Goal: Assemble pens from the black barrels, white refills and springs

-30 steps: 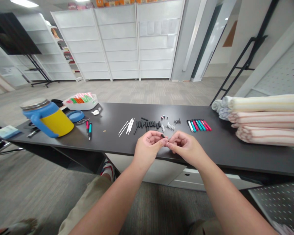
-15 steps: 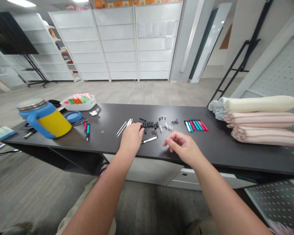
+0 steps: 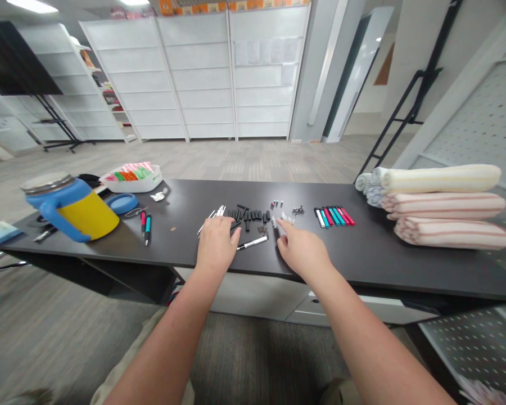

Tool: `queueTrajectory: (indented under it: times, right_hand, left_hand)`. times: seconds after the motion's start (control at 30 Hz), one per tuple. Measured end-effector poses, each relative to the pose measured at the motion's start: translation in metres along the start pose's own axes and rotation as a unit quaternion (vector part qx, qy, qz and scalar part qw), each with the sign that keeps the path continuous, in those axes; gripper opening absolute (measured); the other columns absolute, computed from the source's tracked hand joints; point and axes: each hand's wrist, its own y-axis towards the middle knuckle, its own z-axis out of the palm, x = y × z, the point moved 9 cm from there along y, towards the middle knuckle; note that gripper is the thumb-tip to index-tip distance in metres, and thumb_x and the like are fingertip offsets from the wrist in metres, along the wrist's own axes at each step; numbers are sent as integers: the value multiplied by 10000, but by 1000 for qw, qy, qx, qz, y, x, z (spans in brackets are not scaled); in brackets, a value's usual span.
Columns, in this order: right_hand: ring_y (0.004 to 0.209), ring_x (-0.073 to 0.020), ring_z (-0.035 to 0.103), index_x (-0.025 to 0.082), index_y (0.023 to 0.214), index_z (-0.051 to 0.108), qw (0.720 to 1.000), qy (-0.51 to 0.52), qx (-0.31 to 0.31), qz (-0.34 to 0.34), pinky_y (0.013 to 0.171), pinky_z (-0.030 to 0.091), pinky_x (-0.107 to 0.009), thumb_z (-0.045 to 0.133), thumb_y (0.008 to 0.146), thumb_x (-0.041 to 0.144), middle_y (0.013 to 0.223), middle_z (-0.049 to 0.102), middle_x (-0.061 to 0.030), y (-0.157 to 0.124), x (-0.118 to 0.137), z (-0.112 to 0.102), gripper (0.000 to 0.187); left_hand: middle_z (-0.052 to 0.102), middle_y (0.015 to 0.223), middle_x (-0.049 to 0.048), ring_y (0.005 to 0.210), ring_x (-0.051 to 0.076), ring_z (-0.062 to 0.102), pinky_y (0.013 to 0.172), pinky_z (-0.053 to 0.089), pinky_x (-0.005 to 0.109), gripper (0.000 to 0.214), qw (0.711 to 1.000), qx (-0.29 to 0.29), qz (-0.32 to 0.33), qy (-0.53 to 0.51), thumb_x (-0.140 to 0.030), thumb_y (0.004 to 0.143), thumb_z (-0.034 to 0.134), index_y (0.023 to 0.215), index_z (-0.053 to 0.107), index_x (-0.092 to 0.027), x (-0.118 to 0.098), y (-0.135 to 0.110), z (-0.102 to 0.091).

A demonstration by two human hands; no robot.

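Note:
My left hand [image 3: 217,243] is closed over the left end of the parts, with a dark pen tube [image 3: 235,225] showing between its thumb and index finger. Partly covered by that hand are thin white refills [image 3: 221,211] and a pile of black pen tubes [image 3: 241,209]. My right hand [image 3: 301,247] reaches its index finger to the small clear plastic pieces [image 3: 287,218], the thumb apart from it. Between the hands lie a white pen barrel with a dark end [image 3: 253,242], short black grips [image 3: 257,215] and tiny springs [image 3: 262,229].
Beyond the hands sit small coloured end pieces [image 3: 277,203] and metal tips [image 3: 298,210]. Coloured barrels [image 3: 335,216] form a row at right, before rolled towels [image 3: 444,205]. At left are two pens [image 3: 147,229], a blue lid [image 3: 122,203], a yellow-blue jug [image 3: 73,208] and a white basket [image 3: 139,184].
My left hand has drawn slightly left and nearer, a dark tube now showing at its fingertips. My right hand has moved forward and left, its index finger stretching to the clear pieces.

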Motion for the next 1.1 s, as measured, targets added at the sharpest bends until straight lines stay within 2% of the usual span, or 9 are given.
queueTrajectory:
  times: [0.13,0.3,0.6,0.87,1.1]
  right_hand:
    - [872,-317,768,293,1560,512,999,-41,25,14,734,529,-363,491,976,305,954,795,-136,6,2,4,585]
    - [879,-338,771,255,1539,535,998,-55,21,5,745,544,-391,471,983,312,974,796,-156,5,4,4,563]
    - [893,-341,773,259,1528,545,998,-63,23,14,761,547,-395,477,983,312,979,797,-158,7,6,3,551]
    - [844,-339,773,228,1380,632,999,-53,4,9,736,543,-389,463,988,314,900,788,-145,6,7,2,435]
    - [877,-335,774,237,1530,525,998,-67,13,18,762,547,-393,484,985,307,949,794,-162,8,6,3,550]
  left_hand:
    - [739,1133,145,1075,352,625,978,502,492,210,1000,2,-7,5,-271,954,654,1117,718,-156,1,-1,2]
    - [745,1099,145,1040,358,635,929,523,502,175,1000,-1,-6,16,-273,945,659,1073,724,-174,0,-1,3]
    - [737,996,125,987,333,636,879,525,481,97,1000,-19,4,3,-259,944,644,975,716,-202,-3,-3,-2]
    - [729,1001,114,988,326,625,851,505,462,128,1000,-20,8,2,-272,976,599,941,709,-215,-7,-3,-6]
    - [717,980,99,983,290,621,849,479,428,183,998,-17,57,1,-276,1004,567,897,700,-209,-21,-5,-8]
